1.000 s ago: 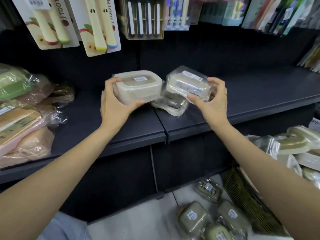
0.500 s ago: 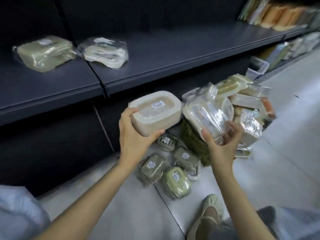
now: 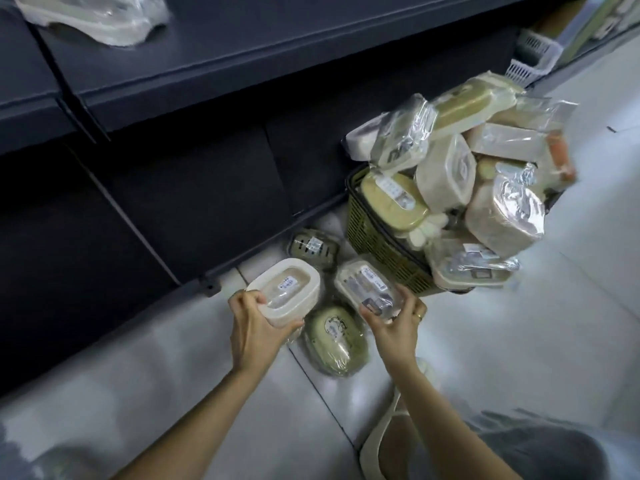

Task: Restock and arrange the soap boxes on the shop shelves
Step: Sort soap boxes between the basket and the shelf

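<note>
So the biggest thing here is the dark shelf [image 3: 277,46] running across the top of the frame, with one wrapped soap box [image 3: 93,15] lying on it up in the upper left corner. Under it is a dark base panel [image 3: 173,202], and the pale tiled floor [image 3: 502,323] fills the lower and right parts.

On the right there's a green basket [image 3: 377,237] sitting on the floor, piled way over its rim with plastic-wrapped soap boxes [image 3: 485,168], some of them spilling over the near edge.

Bottom of the frame, both forearms reach up from the lower edge. The left hand [image 3: 256,327] grips a cream box [image 3: 285,289] by its near end, thumb on one side and fingers curled round the other, white label facing up. The right hand [image 3: 394,323] has its fingers wrapped round the near end of a clear-wrapped box [image 3: 367,285], and there's a ring on one finger. The two held boxes sit side by side just below centre frame, low over the floor; can't tell if they touch it.

Between the hands a green oval box [image 3: 336,337] lies on the tiles, and another small greenish box [image 3: 313,249] sits behind, right by the basket's corner. A pale shoe [image 3: 384,434] shows at the bottom.
</note>
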